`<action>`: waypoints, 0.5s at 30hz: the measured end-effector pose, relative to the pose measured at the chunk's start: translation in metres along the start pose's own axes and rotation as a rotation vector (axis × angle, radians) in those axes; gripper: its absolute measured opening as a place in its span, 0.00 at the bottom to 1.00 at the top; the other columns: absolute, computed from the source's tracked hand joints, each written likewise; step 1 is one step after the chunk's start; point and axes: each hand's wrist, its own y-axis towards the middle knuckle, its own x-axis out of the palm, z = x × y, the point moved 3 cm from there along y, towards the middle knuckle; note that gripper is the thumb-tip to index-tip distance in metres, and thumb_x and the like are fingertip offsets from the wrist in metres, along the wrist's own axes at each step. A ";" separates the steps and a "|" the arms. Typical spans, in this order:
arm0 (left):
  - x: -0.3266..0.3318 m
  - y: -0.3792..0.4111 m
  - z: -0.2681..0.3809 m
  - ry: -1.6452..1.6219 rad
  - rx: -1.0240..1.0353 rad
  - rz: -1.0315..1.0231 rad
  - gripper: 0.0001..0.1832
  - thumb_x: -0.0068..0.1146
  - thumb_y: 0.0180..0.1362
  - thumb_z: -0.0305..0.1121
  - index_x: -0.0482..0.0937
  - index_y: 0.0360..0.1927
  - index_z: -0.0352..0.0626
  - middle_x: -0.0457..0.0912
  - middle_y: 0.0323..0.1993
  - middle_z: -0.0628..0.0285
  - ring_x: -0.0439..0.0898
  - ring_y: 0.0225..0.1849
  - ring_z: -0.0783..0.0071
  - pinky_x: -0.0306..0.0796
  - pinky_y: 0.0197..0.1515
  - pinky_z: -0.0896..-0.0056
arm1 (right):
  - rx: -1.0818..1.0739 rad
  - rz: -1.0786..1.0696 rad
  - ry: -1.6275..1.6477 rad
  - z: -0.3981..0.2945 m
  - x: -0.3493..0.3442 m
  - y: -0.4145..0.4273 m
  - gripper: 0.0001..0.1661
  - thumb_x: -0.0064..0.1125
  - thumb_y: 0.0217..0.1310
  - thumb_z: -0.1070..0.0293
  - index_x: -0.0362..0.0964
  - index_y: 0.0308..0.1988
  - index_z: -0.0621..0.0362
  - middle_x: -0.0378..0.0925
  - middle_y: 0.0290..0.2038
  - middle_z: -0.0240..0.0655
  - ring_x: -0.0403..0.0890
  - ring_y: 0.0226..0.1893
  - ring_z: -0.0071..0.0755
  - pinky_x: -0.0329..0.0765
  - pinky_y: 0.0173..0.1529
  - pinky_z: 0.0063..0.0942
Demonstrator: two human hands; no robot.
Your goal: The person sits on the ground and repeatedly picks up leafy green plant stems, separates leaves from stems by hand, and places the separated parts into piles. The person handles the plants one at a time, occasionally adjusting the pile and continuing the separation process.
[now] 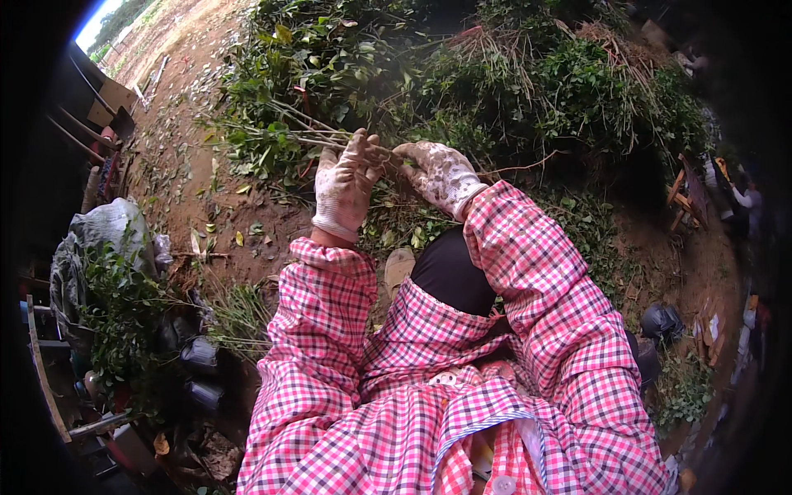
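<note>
Both hands wear knitted work gloves smeared with mud. My left hand (345, 189) is closed around a small bundle of thin leafy plant stems (309, 138), whose leafy tops point left. Close beside it, my right hand (438, 176) pinches the other end of the bundle, with its fingertips partly hidden. A thin reddish strand (526, 167) extends to the right behind the right glove; whether it is a root or a tie is unclear. Just beyond the hands lies a large heap of cut leafy plants (371, 68).
Rooty bundles (606, 49) top the heap at the right. At left are a shovel (124, 122), a grey plastic sack (117, 229), black pots (201, 356) and loose greenery (238, 318). A wooden stool (685, 195) and black bag (662, 323) stand right, near another person (750, 201).
</note>
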 end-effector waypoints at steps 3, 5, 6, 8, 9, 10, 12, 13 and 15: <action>0.019 0.002 -0.016 0.120 -0.022 -0.024 0.18 0.52 0.61 0.27 0.64 0.54 0.44 0.77 0.47 0.56 0.79 0.44 0.67 0.74 0.40 0.69 | 0.196 0.108 0.371 0.036 0.008 -0.009 0.16 0.51 0.62 0.61 0.70 0.50 0.48 0.77 0.45 0.41 0.77 0.47 0.45 0.74 0.50 0.37; 0.028 0.004 -0.028 0.064 -0.038 -0.039 0.19 0.52 0.60 0.24 0.65 0.54 0.44 0.79 0.43 0.61 0.79 0.41 0.72 0.74 0.37 0.74 | 0.221 0.173 0.527 0.047 0.009 -0.019 0.17 0.51 0.64 0.64 0.69 0.52 0.52 0.78 0.45 0.39 0.78 0.46 0.41 0.73 0.49 0.34; 0.031 0.005 -0.032 0.063 0.015 -0.057 0.18 0.53 0.60 0.24 0.66 0.53 0.43 0.79 0.43 0.62 0.79 0.40 0.73 0.75 0.37 0.74 | 0.249 0.142 0.772 0.050 0.010 -0.024 0.14 0.48 0.67 0.71 0.68 0.52 0.57 0.77 0.41 0.30 0.76 0.42 0.21 0.72 0.46 0.16; 0.032 0.007 -0.040 0.063 0.019 -0.010 0.17 0.54 0.60 0.23 0.70 0.52 0.42 0.78 0.43 0.63 0.79 0.39 0.74 0.76 0.39 0.72 | 0.359 0.178 1.002 0.054 0.005 -0.033 0.13 0.49 0.67 0.68 0.69 0.50 0.56 0.76 0.35 0.29 0.74 0.30 0.16 0.73 0.35 0.16; 0.033 0.008 -0.043 0.091 0.052 -0.028 0.18 0.53 0.60 0.22 0.68 0.53 0.42 0.78 0.41 0.63 0.79 0.38 0.74 0.76 0.40 0.72 | 0.345 0.223 1.077 0.054 -0.002 -0.036 0.13 0.49 0.67 0.67 0.69 0.50 0.55 0.75 0.32 0.28 0.72 0.25 0.15 0.72 0.29 0.15; 0.030 0.009 -0.046 0.130 0.054 0.018 0.18 0.52 0.59 0.21 0.68 0.54 0.41 0.78 0.40 0.63 0.79 0.37 0.74 0.76 0.39 0.73 | 0.377 0.253 1.137 0.056 -0.007 -0.039 0.13 0.50 0.67 0.65 0.70 0.50 0.53 0.74 0.30 0.28 0.68 0.20 0.14 0.68 0.24 0.15; 0.028 0.010 -0.050 0.175 0.086 0.022 0.19 0.51 0.59 0.20 0.67 0.55 0.41 0.78 0.39 0.63 0.79 0.35 0.76 0.76 0.37 0.76 | 0.422 0.365 1.217 0.064 -0.022 -0.044 0.13 0.51 0.67 0.62 0.70 0.49 0.51 0.72 0.27 0.27 0.64 0.16 0.14 0.63 0.18 0.16; 0.026 0.010 -0.053 0.193 0.093 0.032 0.19 0.51 0.59 0.20 0.68 0.55 0.42 0.78 0.38 0.63 0.78 0.34 0.76 0.75 0.36 0.77 | 0.420 0.417 1.255 0.068 -0.030 -0.047 0.13 0.52 0.66 0.61 0.71 0.49 0.51 0.72 0.25 0.27 0.63 0.15 0.14 0.62 0.18 0.16; 0.021 0.010 -0.056 0.229 0.096 0.065 0.20 0.52 0.60 0.22 0.66 0.56 0.43 0.78 0.40 0.62 0.79 0.36 0.75 0.76 0.36 0.75 | 0.438 0.515 1.311 0.079 -0.042 -0.053 0.14 0.54 0.65 0.59 0.72 0.48 0.50 0.71 0.23 0.25 0.62 0.14 0.13 0.59 0.17 0.15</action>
